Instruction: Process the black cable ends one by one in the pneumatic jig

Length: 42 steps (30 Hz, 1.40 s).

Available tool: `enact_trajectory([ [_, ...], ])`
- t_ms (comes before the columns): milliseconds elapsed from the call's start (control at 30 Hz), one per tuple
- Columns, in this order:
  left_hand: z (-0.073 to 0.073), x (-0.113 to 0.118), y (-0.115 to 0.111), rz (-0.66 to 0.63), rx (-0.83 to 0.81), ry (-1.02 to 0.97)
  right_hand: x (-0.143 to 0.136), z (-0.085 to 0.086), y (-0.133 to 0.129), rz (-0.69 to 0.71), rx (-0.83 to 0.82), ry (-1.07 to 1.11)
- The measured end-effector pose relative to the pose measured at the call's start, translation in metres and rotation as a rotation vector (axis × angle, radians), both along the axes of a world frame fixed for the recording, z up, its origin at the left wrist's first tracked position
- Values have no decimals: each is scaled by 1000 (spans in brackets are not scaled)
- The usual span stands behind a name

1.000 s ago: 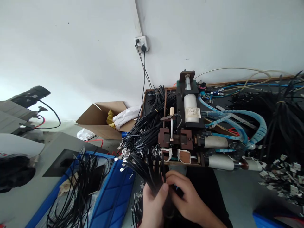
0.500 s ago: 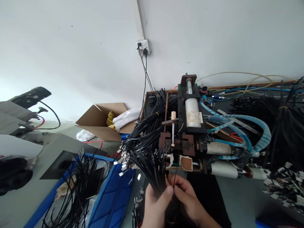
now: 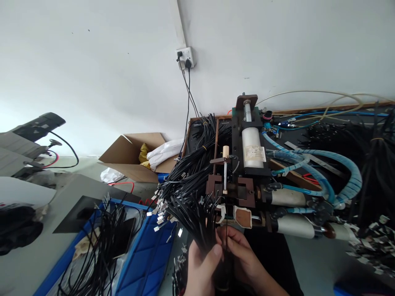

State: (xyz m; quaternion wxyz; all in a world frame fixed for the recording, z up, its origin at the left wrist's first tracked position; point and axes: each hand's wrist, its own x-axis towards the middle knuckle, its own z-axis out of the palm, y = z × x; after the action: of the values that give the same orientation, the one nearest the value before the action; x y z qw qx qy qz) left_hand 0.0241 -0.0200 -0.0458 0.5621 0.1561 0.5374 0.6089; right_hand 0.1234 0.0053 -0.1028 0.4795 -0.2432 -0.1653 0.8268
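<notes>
My left hand is closed around a thick bundle of black cables, whose loose ends fan out up and to the left. Close beside it, my right hand pinches a single black cable between thumb and fingers, its end pointing up. Both hands are just below the front of a pneumatic machine, whose small pad with a pale rim sits right above my right hand. The lower parts of the cables are dark and hard to make out.
More black cables with white connectors lie left of the machine. A blue bin holding cables stands lower left, an open cardboard box behind it. Blue-wrapped hoses and another cable pile are on the right.
The view has shifted slightly. Both hands stay almost in place, the left on the bundle and the right on the single cable.
</notes>
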Motion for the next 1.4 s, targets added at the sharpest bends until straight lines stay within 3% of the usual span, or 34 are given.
enact_trajectory([
  [367,2,0,1,-13,95,-49,-1,0,-2,-55,58,21],
  [533,-3,-4,-9,27,25,-4,-2,10,-7,-8,-14,-186],
  [633,-8,-10,-14,6,31,5,-1,9,-7,6,-13,-428],
  [767,-17,-17,-19,36,-5,20,6,5,-8,-90,348,-882],
  [900,-22,-18,-23,53,-53,21,18,13,-14,-175,692,-1104],
  [1033,-20,-15,-23,30,-30,-1,24,23,-20,-109,945,-912],
  [1167,-15,-15,-21,11,-8,64,20,24,-22,-128,847,-710],
  [1400,-10,-18,-15,-23,-5,103,12,19,-23,-261,723,-748],
])
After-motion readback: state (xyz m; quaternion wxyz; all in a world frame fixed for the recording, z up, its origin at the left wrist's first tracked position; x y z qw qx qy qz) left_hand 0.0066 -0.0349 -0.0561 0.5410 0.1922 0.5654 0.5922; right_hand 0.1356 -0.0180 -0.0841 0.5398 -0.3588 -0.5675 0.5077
